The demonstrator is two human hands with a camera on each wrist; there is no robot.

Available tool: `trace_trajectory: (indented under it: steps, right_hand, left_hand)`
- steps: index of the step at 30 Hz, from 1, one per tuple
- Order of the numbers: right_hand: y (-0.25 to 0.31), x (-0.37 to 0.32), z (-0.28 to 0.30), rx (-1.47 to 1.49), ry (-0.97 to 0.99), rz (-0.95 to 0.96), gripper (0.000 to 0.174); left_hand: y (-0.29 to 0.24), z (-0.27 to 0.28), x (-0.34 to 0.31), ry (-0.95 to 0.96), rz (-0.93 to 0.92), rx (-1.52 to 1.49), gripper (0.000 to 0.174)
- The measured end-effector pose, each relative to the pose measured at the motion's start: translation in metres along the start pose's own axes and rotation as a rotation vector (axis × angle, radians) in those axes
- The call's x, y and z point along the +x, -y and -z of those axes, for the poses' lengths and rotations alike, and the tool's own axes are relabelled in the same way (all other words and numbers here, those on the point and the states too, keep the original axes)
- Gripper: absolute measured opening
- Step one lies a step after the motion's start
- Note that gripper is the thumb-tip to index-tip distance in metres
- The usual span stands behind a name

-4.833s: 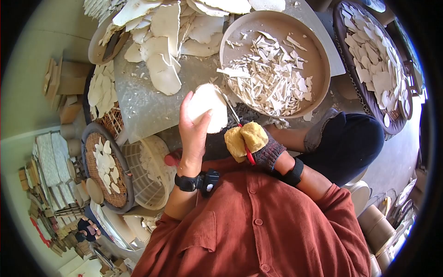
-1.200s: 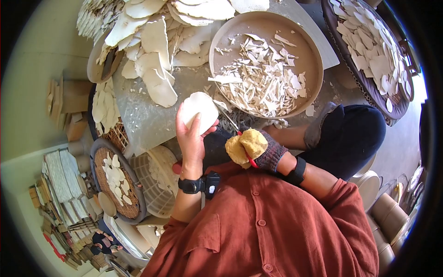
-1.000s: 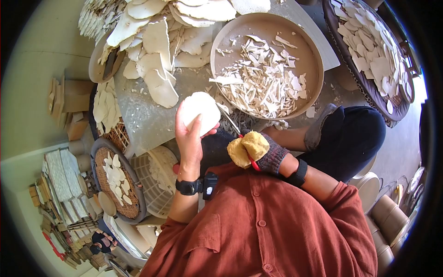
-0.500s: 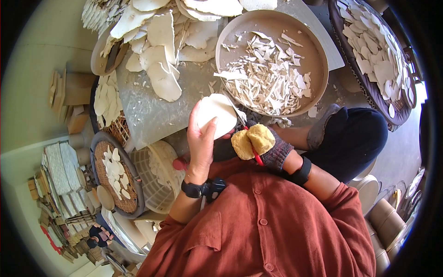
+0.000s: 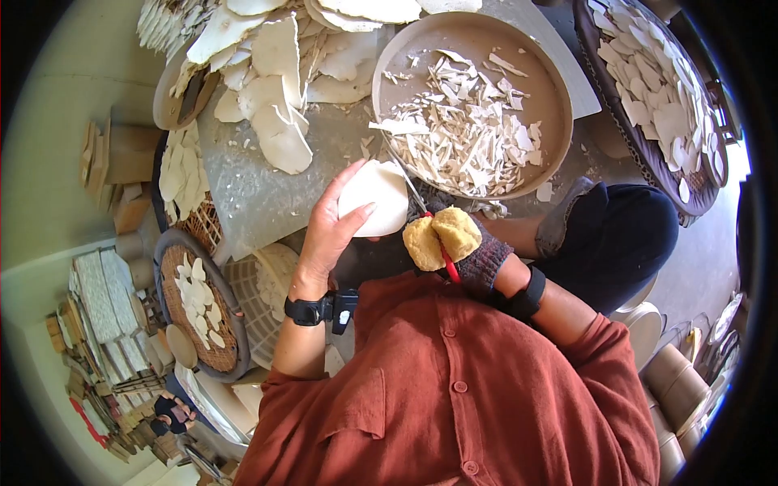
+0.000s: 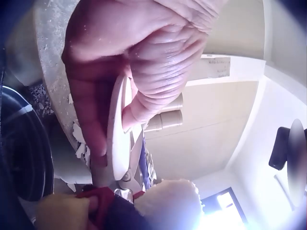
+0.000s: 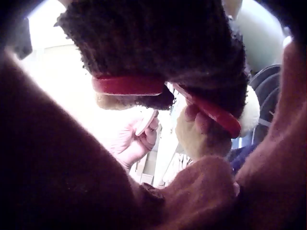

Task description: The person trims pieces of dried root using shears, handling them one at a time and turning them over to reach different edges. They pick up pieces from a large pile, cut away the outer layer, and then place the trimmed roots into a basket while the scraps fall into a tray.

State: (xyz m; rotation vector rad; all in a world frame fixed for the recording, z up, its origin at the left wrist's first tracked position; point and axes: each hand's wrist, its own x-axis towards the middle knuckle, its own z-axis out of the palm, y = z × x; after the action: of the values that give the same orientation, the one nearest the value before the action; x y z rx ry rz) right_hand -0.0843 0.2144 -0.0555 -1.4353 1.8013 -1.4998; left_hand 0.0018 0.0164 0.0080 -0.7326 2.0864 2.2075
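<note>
My bare left hand (image 5: 328,231) pinches a flat, rounded white slice (image 5: 374,197), thumb on its upper face and fingers behind it. The slice has a smooth outline and shows edge-on in the left wrist view. My right hand (image 5: 485,253), in a dark knitted glove, grips red-handled scissors (image 5: 450,266) with yellow foam padding (image 5: 455,233) around the handles. Their blades (image 5: 414,193) lie along the slice's right edge. In the left wrist view the scissors' pivot (image 6: 125,179) sits right at the slice's lower end. The glove hides most of my right fingers.
A round tray (image 5: 559,138) of white offcuts lies ahead on a grey board (image 5: 243,182). Large untrimmed white slabs (image 5: 279,121) are heaped at its upper left. Finished-looking slices lie on a round woven tray (image 5: 174,267) at left, beside a plastic basket (image 5: 251,300). Another slice-covered tray (image 5: 585,49) stands right.
My left hand and the slice have shifted slightly left, and the wrist has swung outward. A thin strip seen at the blades half a second ago no longer shows there. The right hand stays nearly in place.
</note>
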Motion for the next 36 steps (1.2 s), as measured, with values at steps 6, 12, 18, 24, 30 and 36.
trace_trajectory:
  steps: [6, 12, 18, 24, 30, 36]
  right_hand:
    - [-0.023, -0.015, -0.015, 0.080, 0.071, -0.084, 0.016]
    - [-0.019, -0.015, -0.015, 0.497, 0.136, -0.439, 0.021]
    - [-0.030, -0.022, -0.021, 0.338, 0.115, -0.299, 0.019]
    - [-0.018, -0.015, -0.017, 0.715, 0.054, -0.381, 0.019]
    - [-0.012, -0.016, -0.003, -0.107, 0.209, -0.101, 0.014]
    - [-0.049, -0.034, -0.030, 0.562, -0.034, -0.485, 0.020]
  left_hand:
    - [0.042, -0.011, 0.002, -0.486, -0.251, -0.216, 0.054]
    - [0.033, -0.014, -0.001, -0.439, -0.192, -0.241, 0.045]
    - [0.032, -0.009, 0.001, -0.414, -0.199, -0.276, 0.043]
    - [0.029, -0.008, -0.002, -0.276, -0.133, -0.303, 0.045]
    - [0.037, 0.015, 0.003, -0.334, -0.147, -0.294, 0.043]
    - [0.013, 0.022, -0.006, -0.323, -0.480, 0.035, 0.014]
